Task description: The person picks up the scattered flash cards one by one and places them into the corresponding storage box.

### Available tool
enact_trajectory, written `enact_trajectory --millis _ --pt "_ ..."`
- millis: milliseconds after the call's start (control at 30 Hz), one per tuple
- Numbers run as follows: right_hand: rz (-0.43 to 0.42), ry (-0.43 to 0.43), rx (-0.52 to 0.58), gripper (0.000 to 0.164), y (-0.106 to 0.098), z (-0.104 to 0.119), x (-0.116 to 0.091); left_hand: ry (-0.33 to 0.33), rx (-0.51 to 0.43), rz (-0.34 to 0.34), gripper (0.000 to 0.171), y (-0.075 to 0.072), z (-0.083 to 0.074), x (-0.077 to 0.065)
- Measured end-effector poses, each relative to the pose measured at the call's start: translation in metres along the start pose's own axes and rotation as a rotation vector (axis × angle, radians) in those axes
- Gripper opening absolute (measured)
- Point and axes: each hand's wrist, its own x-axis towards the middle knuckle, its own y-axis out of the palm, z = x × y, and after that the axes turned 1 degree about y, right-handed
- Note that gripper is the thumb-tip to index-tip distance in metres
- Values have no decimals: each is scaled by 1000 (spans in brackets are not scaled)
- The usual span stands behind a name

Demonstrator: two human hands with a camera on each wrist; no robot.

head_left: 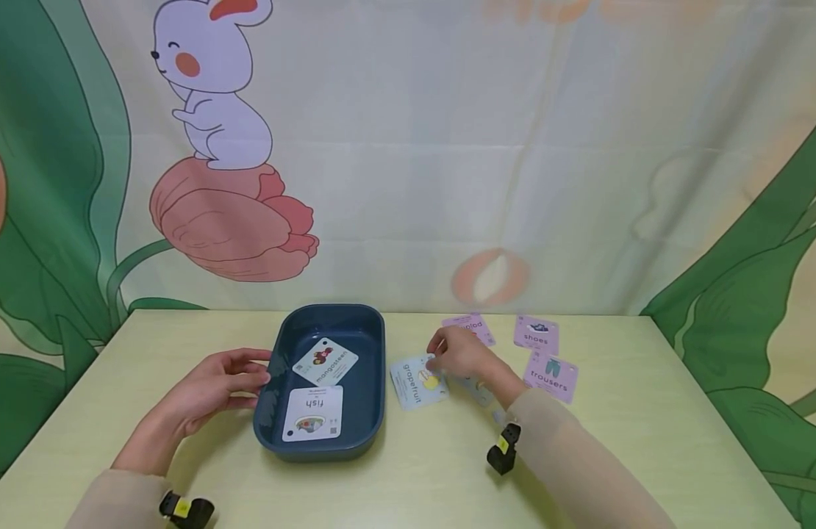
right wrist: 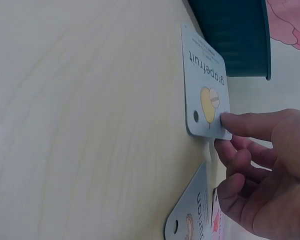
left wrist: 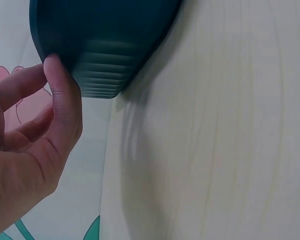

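My right hand [head_left: 462,353] pinches the corner of a grapefruit card [right wrist: 206,85] between thumb and fingers, the card tilted beside the dark blue tray [head_left: 367,411]. Inside the tray lie a mangosteen card [head_left: 325,361] and, nearer me, an upside-down fish card [head_left: 313,414]. My left hand [head_left: 217,386] is at the tray's left side, fingers fairly straight, with the thumb tip against the outer wall just below the rim in the left wrist view. Another pale card [right wrist: 192,212], partly hidden under my right arm in the head view, lies close below the grapefruit card.
On the table [head_left: 646,411], right of the tray, lie purple cards: a shoes card [head_left: 537,333], a trousers card [head_left: 552,376] and one [head_left: 481,328] partly covered by my right hand. A printed cloth [head_left: 395,147] with a rabbit and flowers hangs behind the table's far edge.
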Motion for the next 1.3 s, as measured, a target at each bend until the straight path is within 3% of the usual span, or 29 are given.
enact_trajectory --millis 233,733,1300 --pt "28 18 123 10 -5 -1 -5 3 1 -1 56 -1 2 1" --pt "194 56 509 16 -9 -8 -2 -4 10 -10 55 0 1 -1" --pt "221 -17 625 14 -16 -16 -10 -7 12 -12 55 1 0 -1"
